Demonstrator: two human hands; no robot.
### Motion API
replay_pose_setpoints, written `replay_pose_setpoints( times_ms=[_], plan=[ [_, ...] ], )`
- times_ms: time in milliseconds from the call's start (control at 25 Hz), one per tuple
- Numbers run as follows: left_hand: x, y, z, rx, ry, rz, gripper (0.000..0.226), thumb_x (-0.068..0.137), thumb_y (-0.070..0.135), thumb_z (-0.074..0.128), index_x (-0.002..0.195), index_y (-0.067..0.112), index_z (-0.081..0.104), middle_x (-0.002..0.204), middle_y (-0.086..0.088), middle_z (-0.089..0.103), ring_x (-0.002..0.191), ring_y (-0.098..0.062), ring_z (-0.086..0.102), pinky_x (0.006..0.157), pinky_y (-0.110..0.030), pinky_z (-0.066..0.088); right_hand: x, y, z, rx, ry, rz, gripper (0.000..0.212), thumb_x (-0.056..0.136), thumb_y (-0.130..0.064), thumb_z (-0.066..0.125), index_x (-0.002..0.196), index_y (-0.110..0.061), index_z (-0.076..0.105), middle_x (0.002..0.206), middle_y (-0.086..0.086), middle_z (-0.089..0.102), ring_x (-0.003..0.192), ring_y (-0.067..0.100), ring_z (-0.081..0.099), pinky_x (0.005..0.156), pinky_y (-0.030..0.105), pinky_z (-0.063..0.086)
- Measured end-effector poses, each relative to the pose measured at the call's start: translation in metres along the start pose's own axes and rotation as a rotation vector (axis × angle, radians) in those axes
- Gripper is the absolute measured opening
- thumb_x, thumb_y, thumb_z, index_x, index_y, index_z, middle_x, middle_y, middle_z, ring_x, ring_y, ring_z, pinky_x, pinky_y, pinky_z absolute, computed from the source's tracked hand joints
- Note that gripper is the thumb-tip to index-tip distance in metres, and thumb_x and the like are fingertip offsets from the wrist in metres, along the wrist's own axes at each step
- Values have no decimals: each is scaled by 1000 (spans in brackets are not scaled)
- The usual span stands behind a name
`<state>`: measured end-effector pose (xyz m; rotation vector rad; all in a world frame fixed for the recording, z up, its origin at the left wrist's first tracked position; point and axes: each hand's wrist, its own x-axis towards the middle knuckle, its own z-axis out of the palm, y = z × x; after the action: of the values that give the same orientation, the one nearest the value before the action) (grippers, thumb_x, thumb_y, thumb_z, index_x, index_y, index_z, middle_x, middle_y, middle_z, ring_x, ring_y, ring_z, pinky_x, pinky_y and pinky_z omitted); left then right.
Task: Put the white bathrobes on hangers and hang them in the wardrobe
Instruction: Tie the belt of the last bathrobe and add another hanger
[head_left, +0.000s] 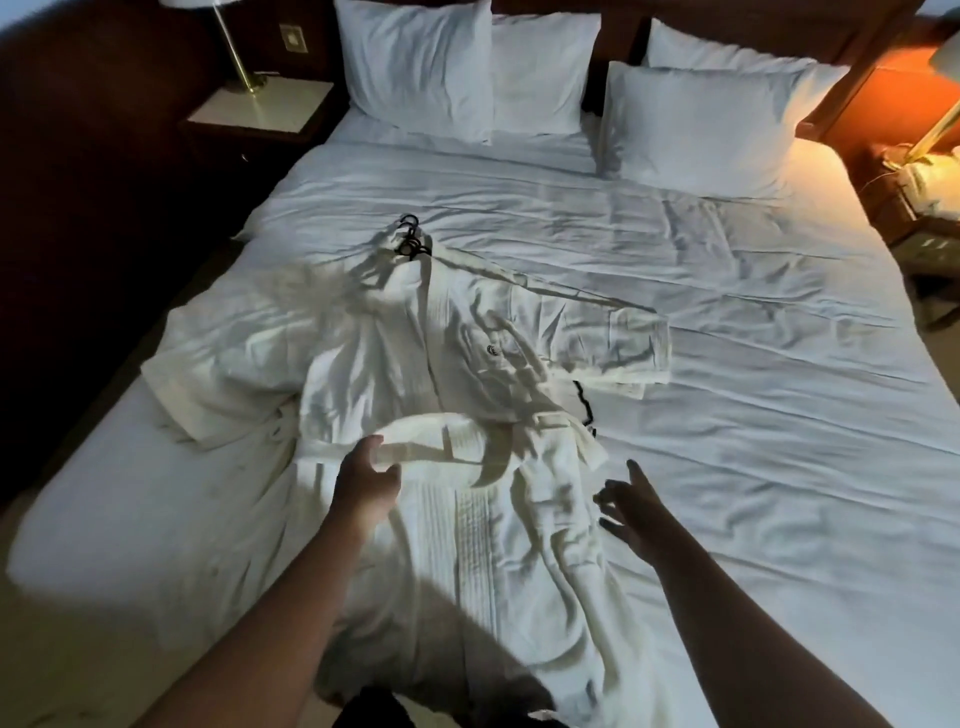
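Note:
A white bathrobe lies spread on the bed, collar toward the pillows. Dark hanger hooks poke out at its collar. Its belt crosses the waist in a loop. My left hand holds the left end of that belt between thumb and fingers. My right hand hovers with spread fingers just right of the robe's lower part, holding nothing. A second heap of white robe cloth lies to the left. A dark strip shows at the robe's right edge.
Several white pillows lean on the dark headboard. A nightstand with a brass lamp stands at the left, another lit one at the right. The bed's right half is bare sheet. No wardrobe is in view.

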<state>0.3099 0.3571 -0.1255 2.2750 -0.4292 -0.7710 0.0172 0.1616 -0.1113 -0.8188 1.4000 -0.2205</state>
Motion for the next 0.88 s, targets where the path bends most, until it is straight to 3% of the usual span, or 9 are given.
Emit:
replay_pose_setpoints(
  times_ms=[80,200,240,320,440,600,680,760,880],
  plan=[
    [-7,-63,13,34,-54,-175,63,91,13,66,149,14,43,149,-16,44,106,-26,60,78,-25,50,19,54,-18,-266,30,175,76,66,-7,71,139,-20,56,111,10,63,101,23,56,86,37,46],
    [-18,-133,22,87,5,-435,95,82,24,81,158,15,25,157,-21,29,136,-40,42,106,-44,45,58,109,-29,-686,16,200,74,63,-8,76,135,-15,63,130,6,61,108,21,55,91,33,46],
    [-16,-151,22,83,54,-502,106,75,29,86,158,15,22,158,-22,28,141,-42,37,112,-48,40,66,118,-27,-739,37,173,77,62,-9,77,138,-14,61,130,5,61,110,21,55,92,31,45],
    [-8,-176,20,-13,136,-555,121,54,37,92,154,15,26,148,-19,44,133,-42,48,108,-53,46,68,118,-14,-675,85,69,63,72,1,77,131,-11,61,114,6,63,103,21,58,83,27,45],
    [5,-191,14,-102,197,-581,111,65,24,91,154,17,26,139,-16,53,125,-41,56,103,-51,50,80,118,0,-526,5,-6,46,73,10,73,117,4,62,89,17,65,71,13,61,60,21,50],
    [16,-203,0,-63,150,-485,76,79,34,77,146,19,46,139,-14,57,124,-39,56,101,-45,47,95,134,3,-601,166,111,50,60,-33,83,103,-19,61,94,10,72,83,25,69,73,37,55],
    [10,-202,-2,-107,202,-440,62,86,26,74,140,14,48,127,-13,61,114,-36,60,92,-42,48,95,139,-1,-699,219,105,42,73,-38,78,100,-18,54,95,9,69,86,27,67,70,35,52],
    [-1,-200,4,-184,264,-448,70,89,12,73,146,10,32,126,-12,53,109,-33,58,88,-40,46,96,144,-8,-759,159,137,34,79,-32,73,101,-10,58,99,12,69,93,34,66,79,38,54],
    [-18,-195,19,-171,279,-520,100,81,17,84,155,17,17,145,-21,38,125,-42,49,100,-46,46,93,152,-26,-778,-80,275,44,52,-27,72,85,2,73,83,21,69,86,34,66,77,39,52]
  ],
)
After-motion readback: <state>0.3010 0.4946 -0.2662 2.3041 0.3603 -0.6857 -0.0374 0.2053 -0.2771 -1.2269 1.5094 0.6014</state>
